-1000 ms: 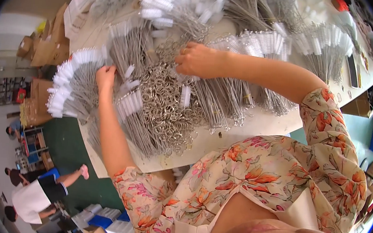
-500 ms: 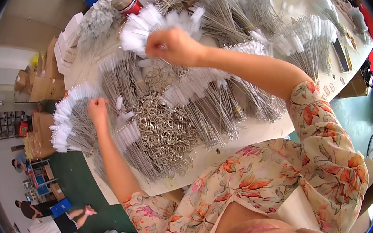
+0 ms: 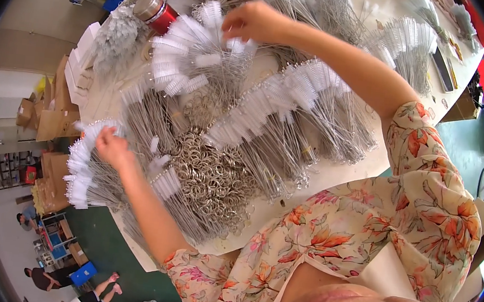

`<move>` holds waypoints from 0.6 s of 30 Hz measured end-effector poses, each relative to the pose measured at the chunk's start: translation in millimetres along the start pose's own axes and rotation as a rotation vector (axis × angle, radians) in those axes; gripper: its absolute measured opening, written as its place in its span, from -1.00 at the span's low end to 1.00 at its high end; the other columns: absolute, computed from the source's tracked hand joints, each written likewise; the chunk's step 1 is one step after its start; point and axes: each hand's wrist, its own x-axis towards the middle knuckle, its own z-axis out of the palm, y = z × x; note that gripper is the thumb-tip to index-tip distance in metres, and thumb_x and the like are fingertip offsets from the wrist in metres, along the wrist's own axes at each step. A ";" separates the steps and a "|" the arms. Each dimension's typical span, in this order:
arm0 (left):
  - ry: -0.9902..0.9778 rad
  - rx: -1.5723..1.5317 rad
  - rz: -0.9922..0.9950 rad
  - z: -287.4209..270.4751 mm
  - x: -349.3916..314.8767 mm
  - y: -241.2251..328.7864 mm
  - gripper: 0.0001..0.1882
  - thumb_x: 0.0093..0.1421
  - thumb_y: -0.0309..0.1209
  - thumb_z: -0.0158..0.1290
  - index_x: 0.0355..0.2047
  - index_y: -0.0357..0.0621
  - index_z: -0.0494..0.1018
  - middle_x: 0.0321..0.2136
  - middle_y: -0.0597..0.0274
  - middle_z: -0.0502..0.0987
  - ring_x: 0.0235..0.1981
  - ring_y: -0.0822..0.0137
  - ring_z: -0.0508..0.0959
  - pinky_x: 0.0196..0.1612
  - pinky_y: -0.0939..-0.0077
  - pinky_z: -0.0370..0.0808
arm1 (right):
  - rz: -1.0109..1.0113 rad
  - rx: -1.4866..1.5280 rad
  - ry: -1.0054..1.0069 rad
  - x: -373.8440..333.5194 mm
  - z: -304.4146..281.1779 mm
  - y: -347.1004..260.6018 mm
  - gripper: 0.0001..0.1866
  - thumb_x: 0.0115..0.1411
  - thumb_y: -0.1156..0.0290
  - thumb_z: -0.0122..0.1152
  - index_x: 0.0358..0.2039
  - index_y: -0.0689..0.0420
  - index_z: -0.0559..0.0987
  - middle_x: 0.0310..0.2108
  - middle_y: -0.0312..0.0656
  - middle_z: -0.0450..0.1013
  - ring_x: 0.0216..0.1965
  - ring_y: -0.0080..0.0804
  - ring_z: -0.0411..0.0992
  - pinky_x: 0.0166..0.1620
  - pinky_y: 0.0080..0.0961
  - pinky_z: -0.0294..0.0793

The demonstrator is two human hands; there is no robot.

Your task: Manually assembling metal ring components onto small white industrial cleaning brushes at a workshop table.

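Note:
My right hand [image 3: 252, 22] is over the far heap of white-bristled wire brushes [image 3: 175, 52], its fingers bent and apart. Some white bristles lie just under its fingertips; I see nothing gripped. At the left edge of the table, my left hand [image 3: 114, 146] is by a fanned bundle of white-tipped brushes [image 3: 81, 163], fingers loosely spread and slightly blurred. Between my arms lies a pile of metal split rings [image 3: 210, 171]. Thin brushes with clear bristles [image 3: 263, 118] lie in rows to its right, wire stems toward me.
A red jar with a metal lid [image 3: 160, 16] stands behind the far heap. White boxes [image 3: 80, 60] line the far left of the white table [image 3: 345, 176]. More brush bundles [image 3: 409, 45] lie at the right, beside a dark flat tool [image 3: 442, 70]. Other people [image 3: 43, 277] are at the lower left.
My right hand has moved away and to the right, its fingers loosening, uncovering the brush heap. My left hand has shifted left, and its fingers have spread. The view has tilted slightly.

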 end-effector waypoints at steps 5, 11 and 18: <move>0.091 -0.260 0.196 -11.8 -22.7 77.1 -0.86 0.20 -0.39 0.00 -0.39 -0.20 0.33 -0.53 0.32 0.39 -0.78 0.65 0.08 -0.73 0.73 0.00 | 0.076 -0.577 0.065 -5.7 -47.0 48.3 -0.82 -0.03 0.30 0.17 -0.43 0.09 0.57 -0.49 -0.19 0.52 -0.48 -0.25 0.48 -0.35 -0.35 0.45; -0.094 -0.294 -0.071 -27.9 -98.6 90.0 -0.85 0.23 -0.42 -0.04 -0.23 -0.21 0.36 -0.49 0.34 0.40 -0.72 0.71 0.11 -0.72 0.80 0.00 | 0.236 -0.675 0.014 -6.2 -22.3 48.8 -0.76 -0.15 0.32 0.14 -0.43 0.09 0.58 -0.41 -0.09 0.51 -0.34 -0.10 0.49 -0.32 -0.21 0.46; -0.077 -0.223 -0.218 -65.7 -187.4 83.1 -0.82 0.26 -0.41 -0.09 -0.19 -0.23 0.35 -0.52 0.36 0.35 -0.72 0.70 0.09 -0.72 0.81 0.01 | 0.319 -0.471 0.217 -7.6 -35.3 63.1 -0.80 -0.04 0.26 0.05 -0.50 0.12 0.53 -0.47 -0.11 0.49 -0.40 -0.11 0.45 -0.32 -0.23 0.43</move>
